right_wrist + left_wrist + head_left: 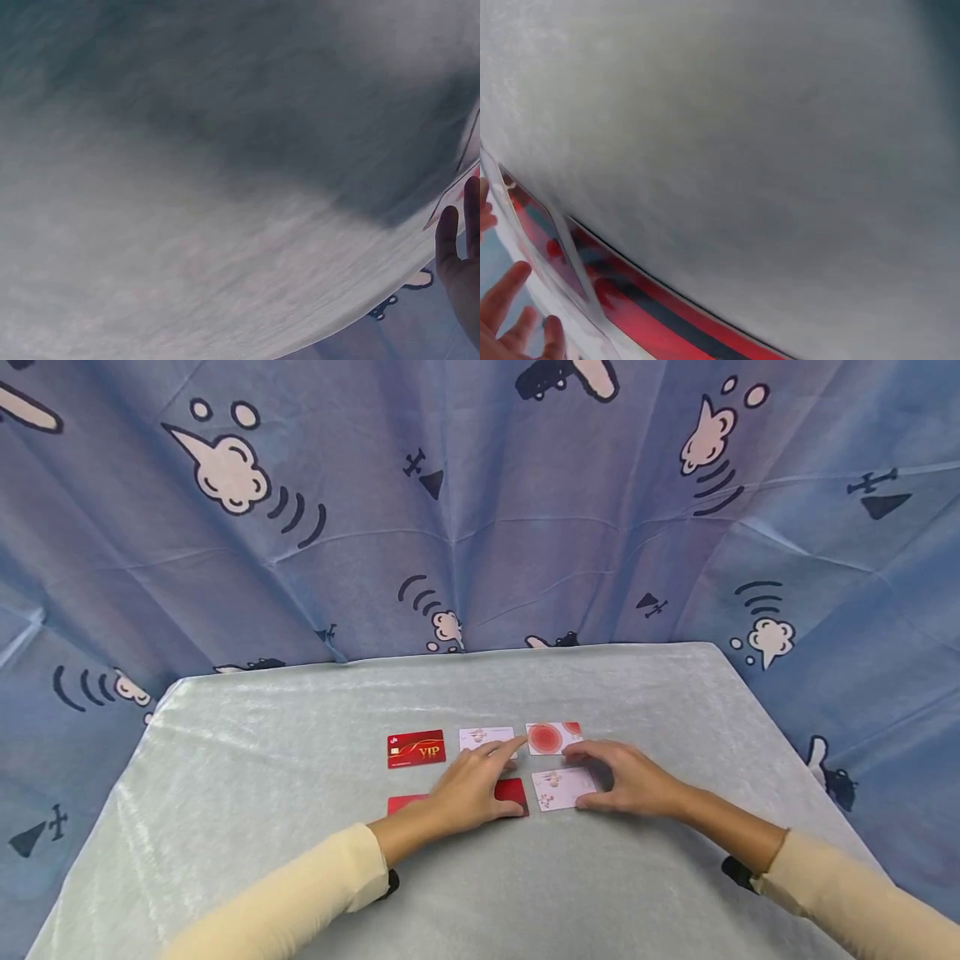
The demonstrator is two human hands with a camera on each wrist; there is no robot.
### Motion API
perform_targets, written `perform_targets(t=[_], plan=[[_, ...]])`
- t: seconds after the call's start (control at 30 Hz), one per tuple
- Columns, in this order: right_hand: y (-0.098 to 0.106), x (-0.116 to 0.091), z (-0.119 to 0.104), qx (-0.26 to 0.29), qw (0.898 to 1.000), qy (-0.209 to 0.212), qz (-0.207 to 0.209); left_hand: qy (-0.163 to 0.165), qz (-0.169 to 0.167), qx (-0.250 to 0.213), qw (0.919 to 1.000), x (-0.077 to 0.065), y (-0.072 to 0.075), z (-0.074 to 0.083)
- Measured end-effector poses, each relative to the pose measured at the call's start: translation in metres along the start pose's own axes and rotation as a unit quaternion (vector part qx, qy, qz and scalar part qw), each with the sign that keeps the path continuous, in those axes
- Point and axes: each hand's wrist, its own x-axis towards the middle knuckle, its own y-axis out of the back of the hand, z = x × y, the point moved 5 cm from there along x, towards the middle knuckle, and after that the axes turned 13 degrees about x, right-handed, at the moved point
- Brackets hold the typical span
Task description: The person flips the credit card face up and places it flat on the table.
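Note:
Small flat cards lie in two rows on the cloth-covered table. In the head view, the back row has a red VIP card [416,749], a pale patterned card [483,737] and a white card with red circles [546,739]. My left hand [468,787] spreads over the front row, partly hiding the red cards [512,792]; its index finger points at the circle card's left edge. At the right side of a pale pink flowered card [557,787] is my right hand [637,779], thumb near its lower corner and fingers near the circle card. Exact fingertip contact is unclear.
A pale velvety cloth covers the table [247,793]. Behind it and at both sides hangs a blue curtain [480,560] with cartoon prints. Dark wrist bands [738,872] show at the cream sleeves [300,889].

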Motion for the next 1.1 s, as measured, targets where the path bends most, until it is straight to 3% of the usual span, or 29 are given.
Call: perform_targets(t=[0.3,0.6,1.1], plan=[[-0.015,0.011,-0.012,0.004,1.000,0.024,0.000,0.011,-0.006,-0.019,0.9997,-0.025,0.012,-0.024],[-0.025,0.019,-0.020,0.018,0.999,0.038,-0.005,0.014,-0.008,-0.021,0.9996,-0.042,0.016,-0.033],[-0.043,0.028,-0.024,0.052,0.997,0.038,-0.029,0.013,-0.001,0.009,0.9999,-0.051,0.014,-0.039]])
